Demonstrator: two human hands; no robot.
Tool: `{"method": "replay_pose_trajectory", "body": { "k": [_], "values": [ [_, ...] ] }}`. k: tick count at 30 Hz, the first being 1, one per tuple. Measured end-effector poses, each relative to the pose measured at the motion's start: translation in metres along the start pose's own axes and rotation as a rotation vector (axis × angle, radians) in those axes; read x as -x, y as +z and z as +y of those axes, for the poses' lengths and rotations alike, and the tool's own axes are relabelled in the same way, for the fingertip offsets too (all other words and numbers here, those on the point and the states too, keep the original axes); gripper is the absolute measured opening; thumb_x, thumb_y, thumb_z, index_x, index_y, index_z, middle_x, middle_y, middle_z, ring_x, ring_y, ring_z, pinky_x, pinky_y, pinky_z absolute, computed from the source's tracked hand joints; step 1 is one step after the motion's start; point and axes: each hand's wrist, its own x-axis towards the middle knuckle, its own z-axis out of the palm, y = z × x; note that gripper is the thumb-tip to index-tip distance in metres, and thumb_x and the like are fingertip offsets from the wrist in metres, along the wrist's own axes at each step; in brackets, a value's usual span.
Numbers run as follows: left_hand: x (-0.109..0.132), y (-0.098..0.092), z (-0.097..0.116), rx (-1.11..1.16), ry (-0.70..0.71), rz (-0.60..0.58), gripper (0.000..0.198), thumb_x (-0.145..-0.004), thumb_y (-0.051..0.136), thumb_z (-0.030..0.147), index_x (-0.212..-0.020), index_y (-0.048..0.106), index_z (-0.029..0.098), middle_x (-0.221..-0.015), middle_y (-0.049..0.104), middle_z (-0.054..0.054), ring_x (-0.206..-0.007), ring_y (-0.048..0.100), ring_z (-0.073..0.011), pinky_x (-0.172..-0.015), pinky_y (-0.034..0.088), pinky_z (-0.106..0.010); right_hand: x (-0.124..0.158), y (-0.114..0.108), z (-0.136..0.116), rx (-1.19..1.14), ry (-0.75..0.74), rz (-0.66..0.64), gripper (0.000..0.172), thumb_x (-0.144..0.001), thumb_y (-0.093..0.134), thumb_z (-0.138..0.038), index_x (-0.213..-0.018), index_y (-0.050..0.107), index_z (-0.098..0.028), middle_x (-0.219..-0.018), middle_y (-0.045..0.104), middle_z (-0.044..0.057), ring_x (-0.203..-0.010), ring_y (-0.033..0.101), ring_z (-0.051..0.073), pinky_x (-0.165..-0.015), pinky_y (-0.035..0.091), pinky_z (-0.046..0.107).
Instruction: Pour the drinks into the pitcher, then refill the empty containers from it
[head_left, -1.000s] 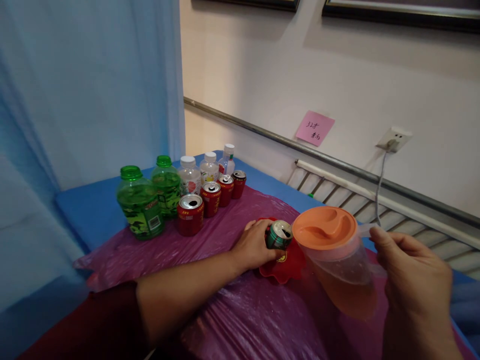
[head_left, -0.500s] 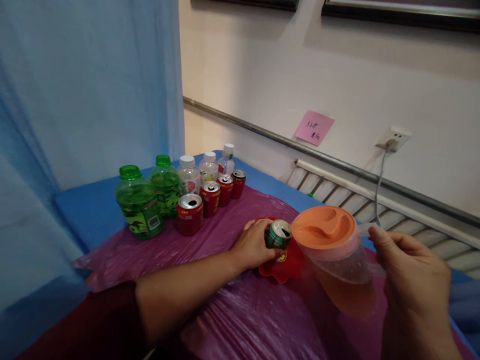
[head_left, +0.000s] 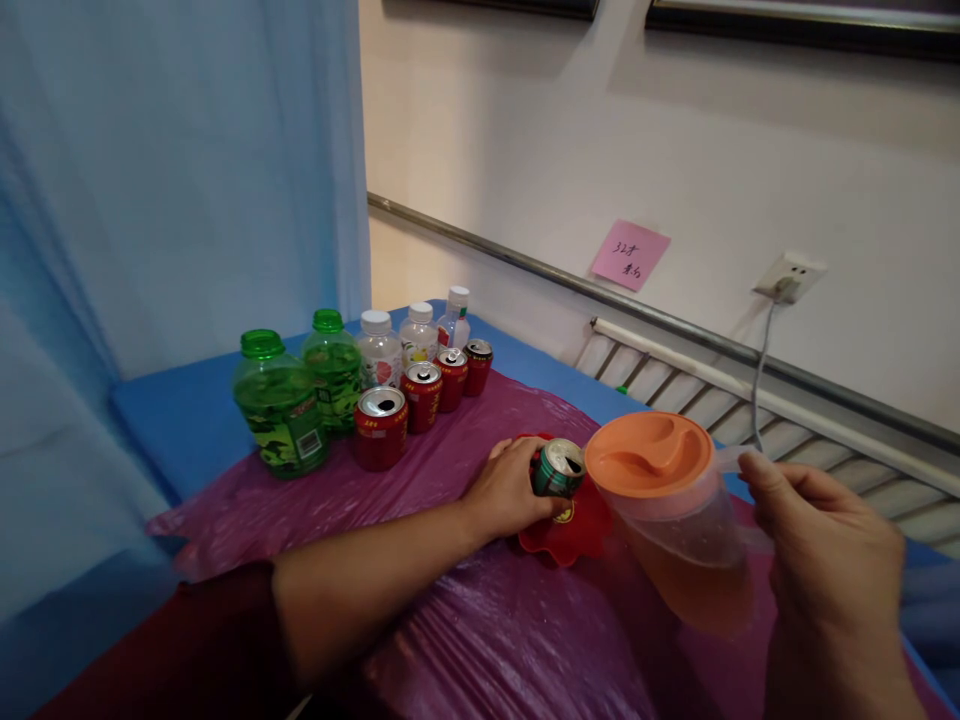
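Observation:
My left hand (head_left: pixel 506 492) is wrapped round an open green can (head_left: pixel 559 469) that stands on a small red scalloped dish (head_left: pixel 570 535). My right hand (head_left: pixel 825 545) grips the handle of a clear plastic jug (head_left: pixel 686 540) with an orange lid (head_left: pixel 649 455). The jug holds orange-brown liquid and is tilted toward the can, its rim right beside the can's top. No liquid is seen leaving it.
A purple plastic sheet (head_left: pixel 465 630) covers a blue surface (head_left: pixel 180 420). At the back left stand two green bottles (head_left: pixel 281 405), three clear white-capped bottles (head_left: pixel 416 335) and several open red cans (head_left: pixel 381 428). A rail, radiator pipes, a wall socket (head_left: pixel 787 275) and a pink note (head_left: pixel 630 255) lie behind.

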Motion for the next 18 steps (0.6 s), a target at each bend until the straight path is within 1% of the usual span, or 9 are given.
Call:
{"method": "replay_pose_trajectory", "body": {
  "k": [2,5,18],
  "values": [
    [-0.0001,0.0002,-0.0001,-0.005,0.001,0.001,0.069,-0.065,0.091,0.044,-0.127,0.065,0.028,-0.128,0.071,-0.005,-0.121,0.062,-0.0334,-0.11,0.042,-0.048,0.0009,0.0,-0.0019,0.011,0.012,0.021,0.043,-0.07,0.084,-0.059,-0.072,0.071,-0.019,-0.056,0.053,-0.004,-0.049,0.043,0.012,-0.043,0.028,0.027],
    [-0.0004,0.0004,-0.0005,-0.006,-0.001,-0.004,0.071,-0.064,0.091,0.044,-0.128,0.065,0.029,-0.129,0.071,-0.005,-0.122,0.061,-0.0332,-0.111,0.041,-0.047,0.0016,0.0004,-0.0041,0.014,0.005,0.011,0.043,-0.071,0.083,-0.06,-0.072,0.071,-0.019,-0.054,0.052,-0.004,-0.049,0.044,0.012,-0.044,0.03,0.027],
    [0.0003,0.0004,-0.0007,-0.005,0.005,0.003,0.068,-0.065,0.091,0.044,-0.126,0.065,0.028,-0.127,0.071,-0.004,-0.119,0.062,-0.0337,-0.109,0.043,-0.048,0.0016,0.0008,-0.0014,0.009,0.017,0.01,0.044,-0.07,0.084,-0.06,-0.072,0.071,-0.018,-0.056,0.054,-0.003,-0.049,0.044,0.012,-0.043,0.028,0.027]
  ]
}}
